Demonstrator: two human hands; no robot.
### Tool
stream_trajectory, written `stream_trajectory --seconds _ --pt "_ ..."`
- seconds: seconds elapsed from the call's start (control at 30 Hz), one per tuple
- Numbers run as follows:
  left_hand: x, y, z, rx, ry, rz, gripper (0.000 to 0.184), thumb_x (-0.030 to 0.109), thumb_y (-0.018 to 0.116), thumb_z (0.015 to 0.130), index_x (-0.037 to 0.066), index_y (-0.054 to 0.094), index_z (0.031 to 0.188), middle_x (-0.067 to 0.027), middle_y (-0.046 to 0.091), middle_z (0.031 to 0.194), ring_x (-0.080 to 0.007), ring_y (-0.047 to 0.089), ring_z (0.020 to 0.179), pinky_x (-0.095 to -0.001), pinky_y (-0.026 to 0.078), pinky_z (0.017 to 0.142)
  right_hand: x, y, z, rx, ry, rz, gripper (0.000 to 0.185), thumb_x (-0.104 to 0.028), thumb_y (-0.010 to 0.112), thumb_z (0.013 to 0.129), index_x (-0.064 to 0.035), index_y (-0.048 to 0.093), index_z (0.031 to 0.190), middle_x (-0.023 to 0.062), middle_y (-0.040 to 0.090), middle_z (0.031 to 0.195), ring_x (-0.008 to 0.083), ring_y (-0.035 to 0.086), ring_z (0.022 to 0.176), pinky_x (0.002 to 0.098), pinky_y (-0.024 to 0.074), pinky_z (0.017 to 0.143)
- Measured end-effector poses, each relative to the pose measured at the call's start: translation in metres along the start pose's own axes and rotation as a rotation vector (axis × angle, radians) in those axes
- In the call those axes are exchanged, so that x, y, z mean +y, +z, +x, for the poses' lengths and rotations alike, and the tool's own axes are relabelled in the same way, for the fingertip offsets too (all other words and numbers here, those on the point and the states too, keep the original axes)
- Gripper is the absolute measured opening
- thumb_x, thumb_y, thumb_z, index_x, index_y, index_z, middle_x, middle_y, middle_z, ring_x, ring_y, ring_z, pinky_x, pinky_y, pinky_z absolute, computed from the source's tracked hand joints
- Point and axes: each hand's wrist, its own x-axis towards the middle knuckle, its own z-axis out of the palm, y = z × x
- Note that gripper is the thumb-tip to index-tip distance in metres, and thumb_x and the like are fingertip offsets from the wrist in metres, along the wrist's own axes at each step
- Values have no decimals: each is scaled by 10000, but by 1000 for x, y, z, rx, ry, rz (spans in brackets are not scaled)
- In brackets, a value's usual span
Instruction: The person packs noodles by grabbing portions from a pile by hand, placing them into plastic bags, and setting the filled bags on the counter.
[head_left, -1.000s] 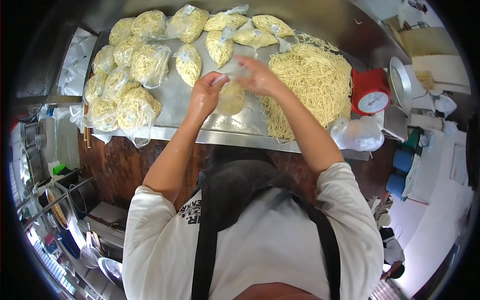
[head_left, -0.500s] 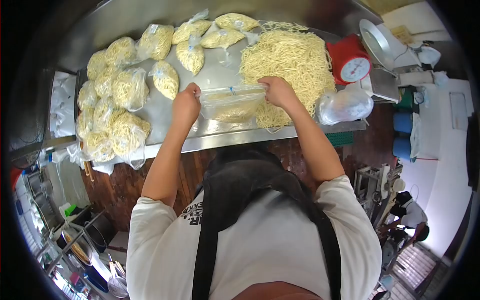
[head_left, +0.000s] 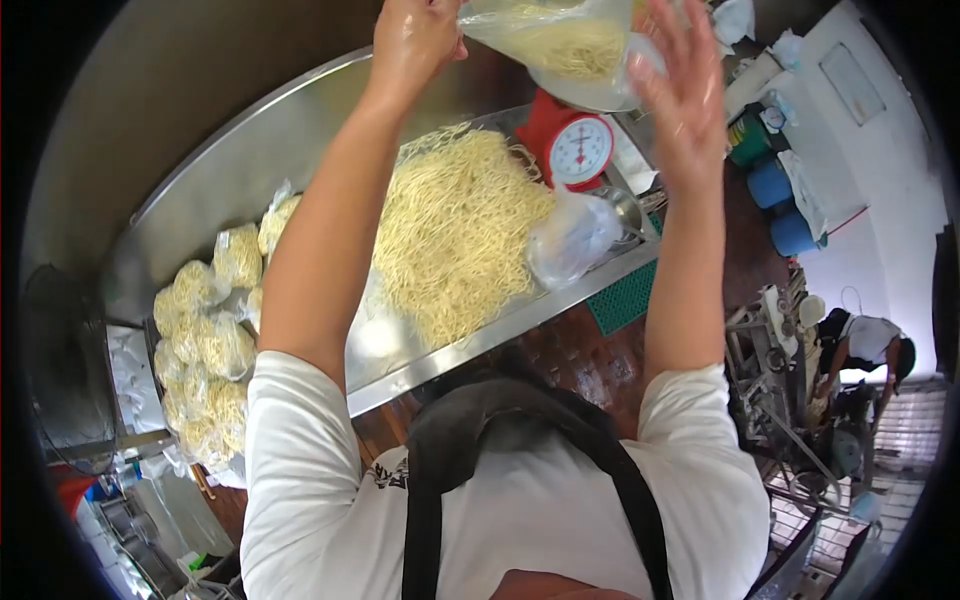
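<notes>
High in the view, a clear plastic bag of noodles (head_left: 580, 45) is over the metal pan of the red scale (head_left: 545, 125). Its left edge is pinched by my left hand (head_left: 415, 45), whose fingertips are partly cut off at the top of the picture. Beside the bag's right side, my right hand (head_left: 685, 100) has its fingers stretched and apart; it may be brushing the plastic. Below the bag, a large heap of loose yellow noodles (head_left: 455, 240) spreads across the steel table (head_left: 375, 390).
Several filled noodle bags (head_left: 205, 345) crowd the table's left end. A bundle of clear plastic (head_left: 575, 235) sits at the right front corner, near a green mat (head_left: 622, 298). Blue containers (head_left: 795, 230) stand farther right. Another person (head_left: 865, 345) bends over equipment at far right.
Both hands have moved up and right from the table's front, carrying the bag to the scale's pan. My right hand has let go of the bag's edge and opened. The view has turned.
</notes>
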Motion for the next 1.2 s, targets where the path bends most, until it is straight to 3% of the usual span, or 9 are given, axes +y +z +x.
stream_trajectory --seconds 0.07,0.17,0.23,0.4,0.53,0.67,0.9,1.1,1.2 --pt "-28 50 18 37 60 -37 277 224 560 944 -14 689 1004 -35 571 591 -112 563 492 -262 464 517 27 -30 -44 -4 176 26 706 -114 672 892 -39 295 1483 180 505 1373 263 503 1272 402 412 1049" --pt "-80 117 19 12 -9 -55 290 226 539 964 -28 671 1004 -82 607 589 -160 605 475 -313 484 489 82 -71 -127 -125 518 -59 316 -68 622 913 -9 588 1222 98 643 1113 191 632 989 329 496 901" --pt "-101 149 16 13 -36 -34 290 217 527 970 -37 665 991 -100 615 591 -176 612 463 -330 491 480 86 -91 -167 -211 685 11 268 -53 599 920 -2 608 1183 83 656 1046 159 628 902 308 500 832" --pt "-86 171 29 5 -8 53 281 197 510 986 -41 655 1026 -98 602 593 -160 599 463 -318 477 463 95 -143 -199 -393 759 -42 258 -70 580 945 11 608 1188 96 671 1048 153 660 897 295 509 830" --pt "-71 178 52 -65 -44 209 405 362 622 928 -42 631 916 -139 599 618 -235 604 543 -375 506 566 103 -166 -194 -405 761 -10 251 -73 576 950 5 612 1186 99 681 1015 158 657 898 302 508 831" --pt "-64 191 63 58 500 876 450 385 771 778 -26 631 897 -201 678 854 -367 631 802 -445 508 757 108 -174 -191 -404 706 11 246 -80 567 958 -2 611 1187 106 684 1019 165 648 924 305 503 844" --pt "-55 217 82 -203 242 850 409 358 743 797 34 684 1040 -198 699 1023 -357 660 980 -437 512 835 105 -177 -201 -421 754 37 260 -92 570 954 -13 605 1199 102 687 1019 162 642 940 308 498 854" --pt "-80 225 70 -182 324 680 261 256 620 895 41 693 1025 -172 717 944 -367 680 917 -441 520 809 98 -174 -216 -414 772 48 270 -88 573 946 -12 601 1204 102 687 1020 171 645 932 312 502 852" --pt "-87 205 64 -7 317 292 224 217 604 931 28 689 1015 -108 691 780 -254 664 719 -358 514 675 97 -160 -217 -387 741 -1 338 -62 597 914 -13 572 1248 118 666 1091 200 646 962 322 501 871"
